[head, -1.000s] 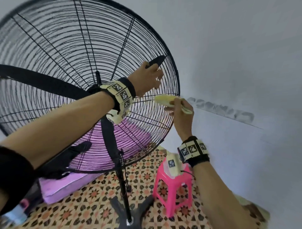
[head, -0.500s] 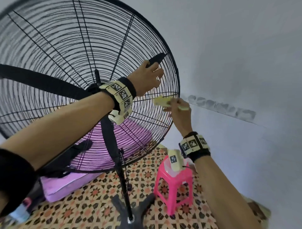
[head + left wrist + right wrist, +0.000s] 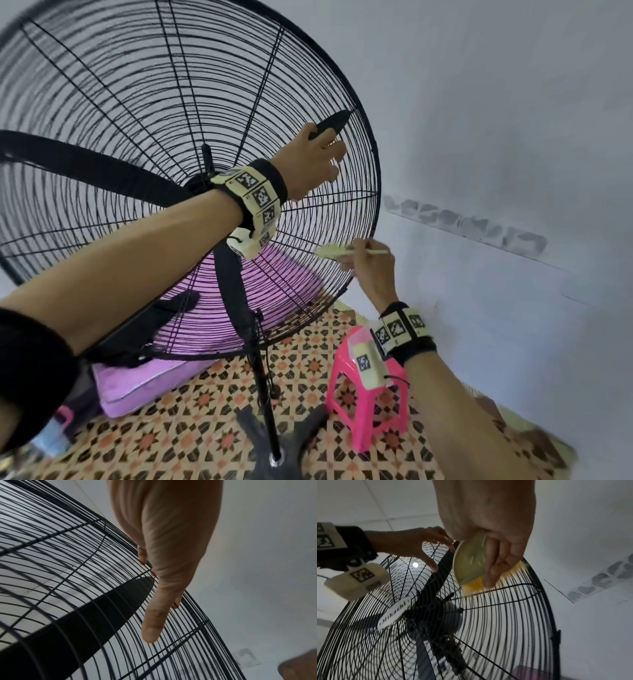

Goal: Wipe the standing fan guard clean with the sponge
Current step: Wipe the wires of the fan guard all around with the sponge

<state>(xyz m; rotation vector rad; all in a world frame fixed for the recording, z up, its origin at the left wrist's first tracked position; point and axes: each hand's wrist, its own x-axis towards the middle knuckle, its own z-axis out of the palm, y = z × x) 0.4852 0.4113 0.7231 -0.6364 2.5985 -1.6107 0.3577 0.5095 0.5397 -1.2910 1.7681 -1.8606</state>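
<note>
Head view first: our left hand (image 3: 313, 159) rests on the fan guard (image 3: 373, 192) near its outer rim, fingers (image 3: 337, 156) hooked loosely over the wires above the spot being cleaned. Our right hand (image 3: 368, 260) holds the sponge (image 3: 330, 250) against the guard just below the left hand, close to the rim. The fan stands on a thin pole (image 3: 265, 394); we judge that a hard push could rock or tip it toward the wall, or swing the head. How firmly the left hand braces is hard to tell from here.

Left wrist view: the thumb (image 3: 154, 619) lies along the wires and a fan blade (image 3: 96, 612) sits right behind them. A fingertip slipping through could meet that blade. The other fingers are mostly hidden behind the palm.

Right wrist view: our fingers (image 3: 498, 563) curl round a pale yellow tool with yellow bristles (image 3: 476, 584) touching the wires, so it looks more like a brush than a sponge; blur keeps us unsure. Bristles may snag on a wire and twist the tool loose. The guard's lower part is cut off.
</note>
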